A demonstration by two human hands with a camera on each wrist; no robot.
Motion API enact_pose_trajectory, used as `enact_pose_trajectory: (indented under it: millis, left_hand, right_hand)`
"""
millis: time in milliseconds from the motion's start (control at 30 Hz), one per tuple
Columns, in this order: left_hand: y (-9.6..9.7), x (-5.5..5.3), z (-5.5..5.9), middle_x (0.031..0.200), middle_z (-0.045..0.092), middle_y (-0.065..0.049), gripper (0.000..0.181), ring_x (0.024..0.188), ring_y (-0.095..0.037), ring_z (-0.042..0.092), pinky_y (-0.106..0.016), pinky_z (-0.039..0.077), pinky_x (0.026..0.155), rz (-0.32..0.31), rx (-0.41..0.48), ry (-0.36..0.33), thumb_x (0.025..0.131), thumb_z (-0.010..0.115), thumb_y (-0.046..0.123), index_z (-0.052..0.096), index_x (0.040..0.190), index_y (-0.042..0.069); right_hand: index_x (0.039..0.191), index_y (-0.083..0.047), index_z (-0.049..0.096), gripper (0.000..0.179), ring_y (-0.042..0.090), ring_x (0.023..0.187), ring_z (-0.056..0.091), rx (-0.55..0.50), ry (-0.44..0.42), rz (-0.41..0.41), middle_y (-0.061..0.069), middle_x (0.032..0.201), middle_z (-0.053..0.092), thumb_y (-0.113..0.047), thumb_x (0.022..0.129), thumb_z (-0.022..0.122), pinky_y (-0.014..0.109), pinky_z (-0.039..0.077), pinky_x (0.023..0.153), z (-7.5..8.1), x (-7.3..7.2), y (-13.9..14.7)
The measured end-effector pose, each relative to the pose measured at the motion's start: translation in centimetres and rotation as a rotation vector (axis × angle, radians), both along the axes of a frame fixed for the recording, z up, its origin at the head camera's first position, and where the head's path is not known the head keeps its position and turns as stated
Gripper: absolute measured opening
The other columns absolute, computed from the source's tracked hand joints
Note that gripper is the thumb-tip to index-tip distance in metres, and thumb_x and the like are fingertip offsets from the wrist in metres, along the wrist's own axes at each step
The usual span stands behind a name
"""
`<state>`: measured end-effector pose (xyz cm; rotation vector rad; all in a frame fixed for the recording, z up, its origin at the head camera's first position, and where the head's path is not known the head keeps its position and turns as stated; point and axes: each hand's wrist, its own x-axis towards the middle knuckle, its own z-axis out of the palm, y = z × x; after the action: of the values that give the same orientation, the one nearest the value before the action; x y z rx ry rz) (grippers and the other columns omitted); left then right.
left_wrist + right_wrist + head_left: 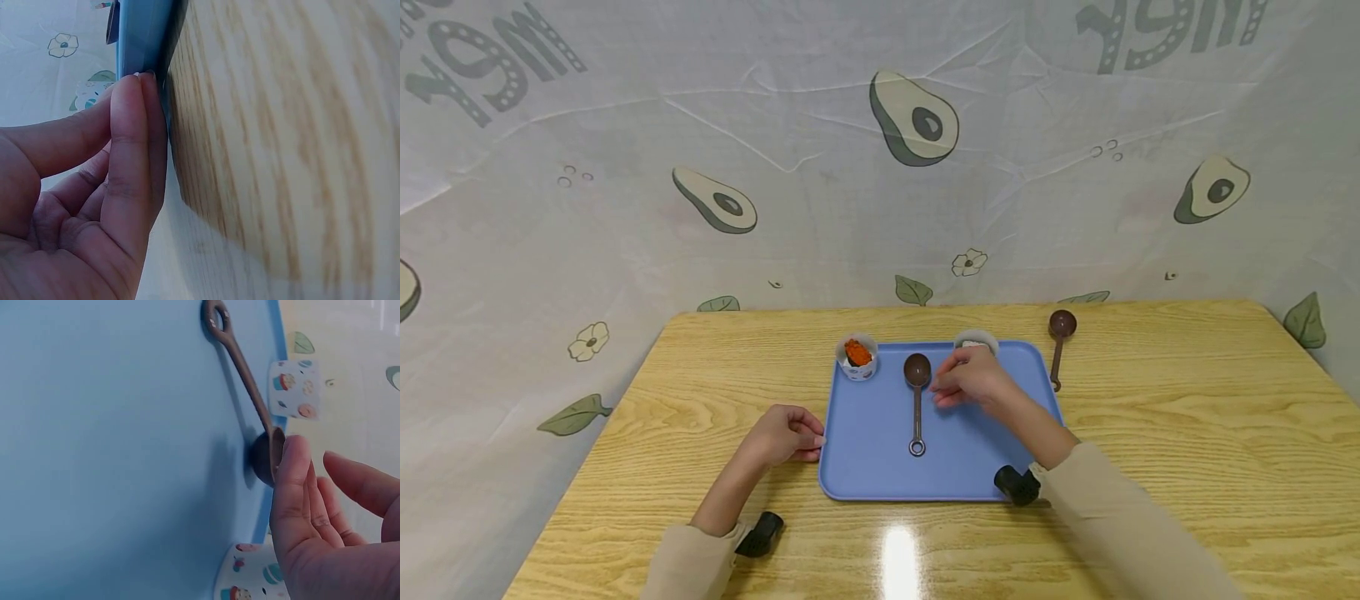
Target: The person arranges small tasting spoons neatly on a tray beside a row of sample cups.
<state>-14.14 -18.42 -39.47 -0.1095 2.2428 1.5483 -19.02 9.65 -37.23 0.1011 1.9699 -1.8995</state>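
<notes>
A light blue tray (880, 467) lies on the wooden table. At its left edge my left hand (787, 435) pinches the rim; the left wrist view has its fingertips (134, 84) right at the tray's side. A brown measuring spoon (917, 400) rests on the tray, bowl toward the back, ring-ended handle toward me. My right hand (967, 379) hovers just right of that bowl, holding nothing, its thumb apart from the extended fingers. Behind this hand stands a printed paper cup (976, 337) with something white inside, partly hidden.
Another printed paper cup (860, 371) at the tray's back left corner contains an orange-topped piece (857, 352). A second brown measuring spoon (1059, 350) lies on the table (1187, 417) beyond the tray's right side. A patterned cloth (820, 208) hangs behind the table.
</notes>
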Motion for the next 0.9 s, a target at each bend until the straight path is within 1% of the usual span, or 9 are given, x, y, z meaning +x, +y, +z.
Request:
enact_pose_trajectory:
  millis: [200, 433, 667, 767, 900]
  left_hand:
    - [0.0, 0.0, 0.0, 0.068, 0.055, -0.009, 0.008, 0.058, -0.014, 0.059, -0.029, 0.056, 0.059, 0.004, 0.001, -0.004, 0.082, 0.059, -0.012, 0.056, 0.09, -0.014]
    - [0.0, 0.1, 0.2, 0.068, 0.054, -0.009, 0.009, 0.058, -0.014, 0.059, -0.028, 0.056, 0.06, -0.001, 0.008, 0.002, 0.082, 0.059, -0.012, 0.055, 0.089, -0.015]
    - [0.0, 0.1, 0.1, 0.068, 0.054, -0.009, 0.007, 0.059, -0.014, 0.059, -0.028, 0.056, 0.06, -0.011, 0.022, 0.004, 0.082, 0.058, -0.013, 0.055, 0.089, -0.015]
    - [0.0, 0.1, 0.1, 0.068, 0.054, -0.008, 0.005, 0.059, -0.014, 0.059, -0.028, 0.056, 0.06, -0.013, 0.023, 0.002, 0.083, 0.057, -0.013, 0.056, 0.088, -0.014]
    - [0.0, 0.0, 0.0, 0.068, 0.054, -0.008, 0.007, 0.058, -0.014, 0.059, -0.028, 0.056, 0.06, -0.01, 0.022, 0.0, 0.083, 0.058, -0.013, 0.055, 0.089, -0.015]
  right_hand:
    - [0.094, 0.016, 0.052, 0.014, 0.02, 0.058, 0.063, 0.002, 0.002, 0.003, 0.021, 0.077, 0.063, 0.011, 0.082, 0.057, 0.033, 0.057, 0.058, 0.6, 0.0, 0.8]
    - [0.099, 0.017, 0.049, 0.017, 0.02, 0.061, 0.064, -0.002, 0.013, 0.018, 0.015, 0.076, 0.063, 0.009, 0.085, 0.054, 0.033, 0.057, 0.06, 1.0, 0.0, 1.9]
    - [0.098, 0.017, 0.05, 0.014, 0.021, 0.062, 0.064, -0.042, 0.031, 0.018, 0.012, 0.075, 0.063, 0.01, 0.085, 0.053, 0.035, 0.057, 0.062, 1.5, 0.0, 2.9]
    - [0.096, 0.015, 0.051, 0.012, 0.02, 0.063, 0.064, -0.04, 0.035, 0.023, 0.012, 0.075, 0.063, 0.009, 0.086, 0.053, 0.035, 0.057, 0.063, 1.9, -0.1, 3.4]
    - [0.094, 0.013, 0.052, 0.01, 0.02, 0.064, 0.064, -0.027, 0.042, 0.012, 0.013, 0.076, 0.064, 0.007, 0.086, 0.055, 0.035, 0.057, 0.065, 2.3, -0.3, 4.0]
